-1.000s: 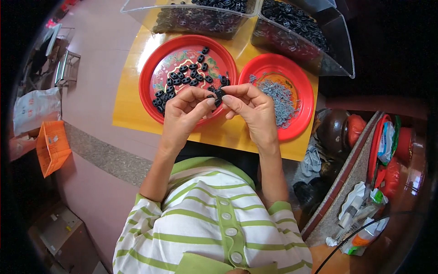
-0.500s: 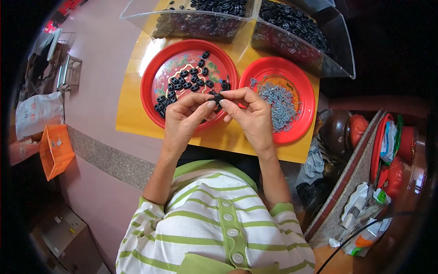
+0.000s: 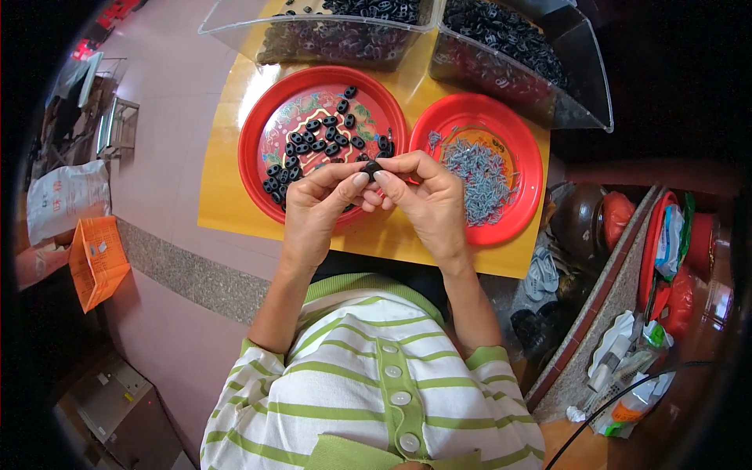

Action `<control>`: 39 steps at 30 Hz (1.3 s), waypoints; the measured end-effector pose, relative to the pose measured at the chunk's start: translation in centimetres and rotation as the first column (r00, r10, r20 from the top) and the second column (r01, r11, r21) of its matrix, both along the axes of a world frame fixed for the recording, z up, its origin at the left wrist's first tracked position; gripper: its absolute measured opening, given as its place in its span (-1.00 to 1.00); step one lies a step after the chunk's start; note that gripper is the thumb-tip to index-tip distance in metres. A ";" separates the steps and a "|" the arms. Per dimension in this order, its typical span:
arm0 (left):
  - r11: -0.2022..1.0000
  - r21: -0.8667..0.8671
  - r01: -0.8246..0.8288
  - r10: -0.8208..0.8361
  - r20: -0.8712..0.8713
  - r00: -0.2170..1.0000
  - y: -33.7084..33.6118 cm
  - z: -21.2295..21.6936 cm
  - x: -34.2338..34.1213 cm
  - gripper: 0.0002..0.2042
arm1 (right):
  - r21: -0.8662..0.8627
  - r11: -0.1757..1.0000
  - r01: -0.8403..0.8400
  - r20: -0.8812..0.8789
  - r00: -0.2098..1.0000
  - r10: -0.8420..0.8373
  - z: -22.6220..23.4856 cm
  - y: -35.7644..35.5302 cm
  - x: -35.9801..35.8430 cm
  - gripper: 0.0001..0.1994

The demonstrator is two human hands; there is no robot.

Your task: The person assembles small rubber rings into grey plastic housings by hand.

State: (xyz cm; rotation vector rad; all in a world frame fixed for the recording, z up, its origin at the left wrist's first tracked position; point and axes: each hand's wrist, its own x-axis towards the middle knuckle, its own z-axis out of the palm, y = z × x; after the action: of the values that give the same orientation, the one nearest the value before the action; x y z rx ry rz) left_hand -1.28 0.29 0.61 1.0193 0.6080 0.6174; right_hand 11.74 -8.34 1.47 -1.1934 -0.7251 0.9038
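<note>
Fingers (image 3: 349, 189) of left hand (image 3: 309, 215) and right hand (image 3: 436, 207) pinched nearly together, both gripping one small black piece (image 3: 371, 168), over the red tray (image 3: 249, 168) in view. Risk: little gripping surface; a slip could drop it among loose black pieces (image 3: 318, 144). Right-hand knock might scatter grey bits (image 3: 480, 184) from red plate (image 3: 532, 180) onto yellow counter (image 3: 223, 207).

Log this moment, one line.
left hand: pinching black piece | right hand: pinching same piece | nearby: red tray, small grey pieces
</note>
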 end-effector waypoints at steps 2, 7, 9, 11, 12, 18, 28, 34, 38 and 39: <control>1.000 -0.005 0.005 -0.005 -0.016 1.000 0.0 -0.2 0.1 -0.82 | 0.018 1.000 0.000 -0.005 1.000 0.000 -0.1 0.0 -0.2 -0.90; 0.997 -0.064 0.035 -0.038 -0.033 0.999 0.2 -0.8 0.5 -0.82 | -0.041 0.998 0.044 -0.001 0.999 -0.045 -1.3 -0.1 -0.2 -0.91; 0.993 -0.111 0.024 -0.027 -0.025 0.999 -0.2 -0.5 0.7 -0.83 | -0.047 0.998 0.051 0.009 0.999 -0.051 -1.3 -0.2 0.1 -0.90; 0.991 -0.132 0.011 -0.011 0.005 1.000 -0.2 -0.5 0.6 -0.83 | -0.053 0.997 0.057 0.016 0.998 -0.056 -1.1 -0.2 0.0 -0.90; 0.988 -0.152 0.002 0.004 0.038 0.999 -0.1 -0.4 0.6 -0.83 | -0.040 0.996 0.076 0.105 0.992 -0.071 -0.9 0.0 0.0 -0.88; 0.968 -0.236 -0.087 0.099 0.040 0.994 0.0 -0.3 0.3 -0.84 | 0.009 0.994 0.110 0.506 0.857 -0.099 1.1 0.4 -0.5 -0.78; 0.985 0.102 -0.139 0.132 0.073 0.989 -1.4 0.4 0.6 -0.78 | -0.033 0.999 0.024 0.430 0.903 -0.008 0.8 -0.8 0.3 -0.75; 0.933 0.359 -0.019 0.001 0.049 0.999 -0.7 -0.9 0.2 -0.75 | -0.007 1.000 0.007 0.149 0.989 -0.006 -0.3 -1.3 0.4 -0.77; 0.940 0.333 -0.070 0.040 0.097 0.995 -1.4 -1.0 0.1 -0.78 | 0.028 1.000 -0.001 0.182 0.983 -0.004 -1.2 -1.5 0.1 -0.78; 0.927 0.368 -0.073 0.038 0.103 0.994 -1.6 -1.3 0.0 -0.79 | 0.022 1.000 0.002 0.198 0.980 -0.007 -1.2 -1.7 0.0 -0.79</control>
State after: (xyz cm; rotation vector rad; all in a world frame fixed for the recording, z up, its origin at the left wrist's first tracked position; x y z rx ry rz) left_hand -1.28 -1.29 -0.70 1.3222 0.4446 0.8480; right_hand 11.79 -10.04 0.30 -1.2773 -0.8895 0.7780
